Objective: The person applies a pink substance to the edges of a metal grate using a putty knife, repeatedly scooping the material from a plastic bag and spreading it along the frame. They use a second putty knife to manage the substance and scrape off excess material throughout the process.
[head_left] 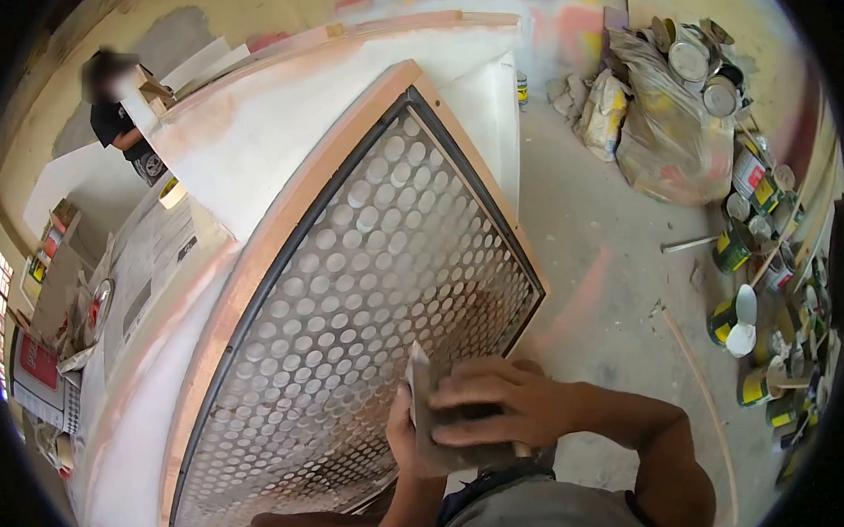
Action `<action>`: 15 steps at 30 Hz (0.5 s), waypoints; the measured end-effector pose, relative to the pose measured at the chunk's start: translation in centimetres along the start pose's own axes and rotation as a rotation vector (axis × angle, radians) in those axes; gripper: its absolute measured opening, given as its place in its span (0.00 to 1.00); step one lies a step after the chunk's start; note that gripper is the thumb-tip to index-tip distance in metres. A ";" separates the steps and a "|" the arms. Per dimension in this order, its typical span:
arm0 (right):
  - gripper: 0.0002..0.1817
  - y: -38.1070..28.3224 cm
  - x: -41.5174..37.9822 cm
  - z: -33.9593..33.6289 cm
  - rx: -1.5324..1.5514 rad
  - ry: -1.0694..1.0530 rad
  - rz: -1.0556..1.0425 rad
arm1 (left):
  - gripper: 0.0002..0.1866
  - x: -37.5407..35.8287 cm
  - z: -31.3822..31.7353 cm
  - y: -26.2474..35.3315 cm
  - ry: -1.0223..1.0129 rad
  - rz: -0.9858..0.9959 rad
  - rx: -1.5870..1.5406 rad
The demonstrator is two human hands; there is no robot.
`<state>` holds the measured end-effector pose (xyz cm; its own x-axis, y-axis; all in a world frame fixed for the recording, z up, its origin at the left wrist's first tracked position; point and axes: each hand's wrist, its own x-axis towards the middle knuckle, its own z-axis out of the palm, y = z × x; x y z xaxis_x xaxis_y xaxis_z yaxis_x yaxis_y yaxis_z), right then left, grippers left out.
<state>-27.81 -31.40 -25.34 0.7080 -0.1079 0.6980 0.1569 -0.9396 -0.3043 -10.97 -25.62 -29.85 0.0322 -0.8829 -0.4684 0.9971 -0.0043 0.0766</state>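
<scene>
In front of my body I have a grey-brown sheet [460,457] that looks like sandpaper, its pale edge bent up on the left. My left hand [405,432] grips that sheet from the left side and below, thumb along its edge. Across its face lie the bent fingers of my right hand [482,398], pressing it from above. Right beyond both hands is a large metal panel [347,293] full of round holes, edged by a black strip [275,269] inside an orange-brown wooden frame [306,178]. Part of the panel's lower end is hidden by my arms.
White-painted boards [249,146] stand behind the panel. Paint cans [731,246], a plastic bag [668,133] and a thin wooden stick [701,385] lie on the concrete floor at right. Another person [120,118] stands at the far left, near a tape roll [172,194].
</scene>
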 end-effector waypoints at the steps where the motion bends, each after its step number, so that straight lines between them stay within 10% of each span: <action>1: 0.27 0.6 -0.9 1.5 -0.037 0.008 0.176 | 0.25 0.0 -0.7 0.3 -0.082 -0.001 0.082; 3: 0.34 2.2 -3.0 2.6 -0.138 0.034 0.457 | 0.27 0.8 -3.6 2.2 -0.463 -0.025 0.393; 5: 0.31 4.1 -4.4 1.2 -0.405 -0.211 0.583 | 0.30 0.4 -3.7 2.5 -0.471 0.119 0.538; 8: 0.29 3.9 -4.7 0.4 -0.155 0.034 0.710 | 0.38 1.0 -3.0 3.8 -0.576 0.270 0.768; 10: 0.26 2.0 -3.4 0.5 0.688 0.988 0.758 | 0.40 1.6 -2.0 3.9 -0.588 0.392 0.791; 15: 0.27 -2.0 -0.3 0.1 1.342 0.992 0.911 | 0.29 1.5 0.9 3.7 -0.821 0.689 1.023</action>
<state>-28.24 -29.47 -25.02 0.3540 -0.9350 -0.0224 0.7180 0.2870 -0.6341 -7.28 -27.34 -29.51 0.0721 -0.8588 0.5073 0.3098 0.5027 0.8070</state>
